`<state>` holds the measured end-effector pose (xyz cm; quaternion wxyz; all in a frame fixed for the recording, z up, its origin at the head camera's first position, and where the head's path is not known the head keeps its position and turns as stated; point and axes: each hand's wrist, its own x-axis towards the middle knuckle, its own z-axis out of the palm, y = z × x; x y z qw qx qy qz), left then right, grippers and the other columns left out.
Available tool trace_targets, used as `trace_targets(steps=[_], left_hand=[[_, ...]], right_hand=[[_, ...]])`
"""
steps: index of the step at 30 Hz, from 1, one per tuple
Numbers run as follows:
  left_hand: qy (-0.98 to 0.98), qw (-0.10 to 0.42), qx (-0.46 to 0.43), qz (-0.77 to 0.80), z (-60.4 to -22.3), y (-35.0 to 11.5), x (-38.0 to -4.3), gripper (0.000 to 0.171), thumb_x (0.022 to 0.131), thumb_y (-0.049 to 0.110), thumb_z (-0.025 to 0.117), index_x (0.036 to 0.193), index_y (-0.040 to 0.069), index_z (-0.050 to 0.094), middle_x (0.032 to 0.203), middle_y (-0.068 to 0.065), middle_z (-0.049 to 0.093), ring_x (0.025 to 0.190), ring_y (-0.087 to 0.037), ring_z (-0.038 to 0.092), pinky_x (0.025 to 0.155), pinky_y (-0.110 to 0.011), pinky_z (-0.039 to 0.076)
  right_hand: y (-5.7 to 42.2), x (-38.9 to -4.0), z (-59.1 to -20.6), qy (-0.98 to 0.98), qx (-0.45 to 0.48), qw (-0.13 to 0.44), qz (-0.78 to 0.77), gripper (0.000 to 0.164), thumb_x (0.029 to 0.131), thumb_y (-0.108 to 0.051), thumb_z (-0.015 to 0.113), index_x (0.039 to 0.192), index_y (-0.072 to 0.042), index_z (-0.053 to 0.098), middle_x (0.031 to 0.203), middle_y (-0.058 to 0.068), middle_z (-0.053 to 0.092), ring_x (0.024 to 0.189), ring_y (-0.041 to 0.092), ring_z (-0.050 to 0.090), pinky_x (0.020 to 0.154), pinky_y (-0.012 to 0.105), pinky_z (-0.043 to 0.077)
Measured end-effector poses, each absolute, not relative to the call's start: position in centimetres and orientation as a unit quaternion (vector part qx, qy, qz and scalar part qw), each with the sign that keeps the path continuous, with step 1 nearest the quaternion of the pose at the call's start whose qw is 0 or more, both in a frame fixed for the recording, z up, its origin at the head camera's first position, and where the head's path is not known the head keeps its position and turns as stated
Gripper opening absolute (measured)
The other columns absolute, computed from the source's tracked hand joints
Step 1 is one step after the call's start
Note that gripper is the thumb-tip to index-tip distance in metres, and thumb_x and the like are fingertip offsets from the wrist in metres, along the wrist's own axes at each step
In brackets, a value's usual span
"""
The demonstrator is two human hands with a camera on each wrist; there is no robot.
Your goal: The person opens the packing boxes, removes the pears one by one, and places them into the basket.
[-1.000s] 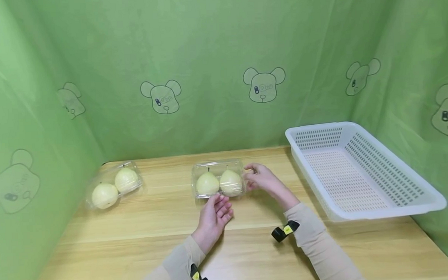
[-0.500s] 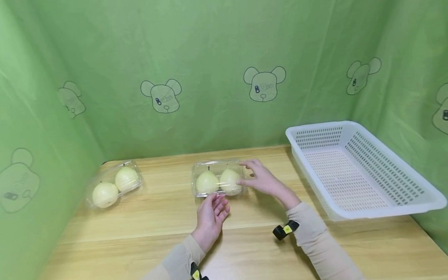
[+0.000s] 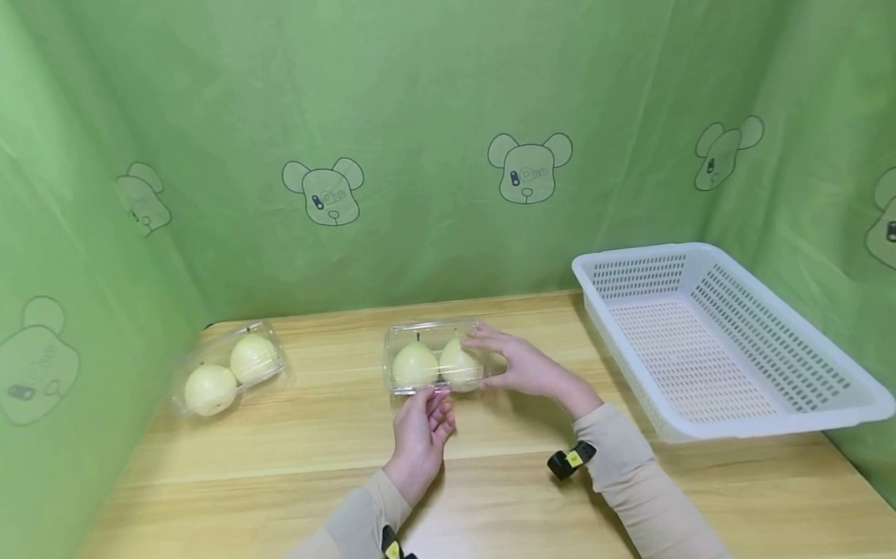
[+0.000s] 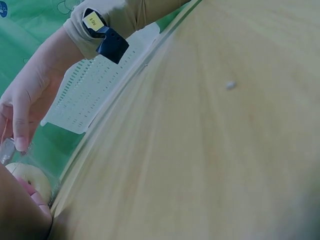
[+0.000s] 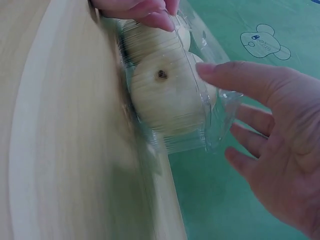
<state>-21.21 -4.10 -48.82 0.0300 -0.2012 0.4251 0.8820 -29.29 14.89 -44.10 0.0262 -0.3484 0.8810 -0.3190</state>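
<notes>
A clear plastic clamshell box (image 3: 438,324) with two pale yellow pears (image 3: 414,366) lies on the wooden table in front of me. My left hand (image 3: 416,443) pinches the middle of its front edge between thumb and fingers. Around the right end of the box, my right hand (image 3: 530,369) spans the lid, thumb on the near side and fingers on the far side. In the right wrist view the thumb (image 5: 212,74) meets the lid's rim, with a pear (image 5: 167,92) visible through the ribbed plastic.
A second clamshell box (image 3: 273,370) with two pears sits at the table's left, angled by the green curtain. On the right stands a white perforated basket (image 3: 785,424). Green curtain (image 3: 431,247) with bear-head prints encloses the back and sides.
My right hand has moved from beside the box's right end onto it, its fingers now reaching over the lid. My left hand stays at the front edge, its fingers slightly more closed.
</notes>
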Motion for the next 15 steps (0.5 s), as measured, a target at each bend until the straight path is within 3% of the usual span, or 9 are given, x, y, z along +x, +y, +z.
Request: trace_targets(steps=[5, 15], left_hand=[[0.426, 0.020, -0.196, 0.883, -48.86, -4.11, -21.27, 0.016, 0.094, 0.014, 0.053, 0.103, 0.002, 0.059, 0.079, 0.003, 0.067, 0.068, -0.007, 0.056, 0.062, -0.021, 0.048], [0.422, 0.019, -0.192, 0.886, -48.75, -4.11, -21.27, 0.014, 0.093, 0.012, 0.053, 0.104, 0.003, 0.056, 0.079, 0.003, 0.065, 0.067, -0.007, 0.053, 0.062, -0.020, 0.046]], right_hand=[[15.01, -29.26, -43.78, 0.867, -0.365, 0.009, -0.339, 0.055, 0.080, -0.018, 0.077, 0.132, -0.014, 0.061, 0.150, 0.013, 0.046, 0.146, 0.032, 0.032, 0.118, 0.055, 0.025], [15.11, -29.31, -43.51, 0.848, -0.379, -0.050, -0.368, 0.044, 0.083, -0.023, 0.074, 0.125, -0.011, 0.066, 0.138, 0.015, 0.058, 0.137, 0.034, 0.046, 0.115, 0.054, 0.033]])
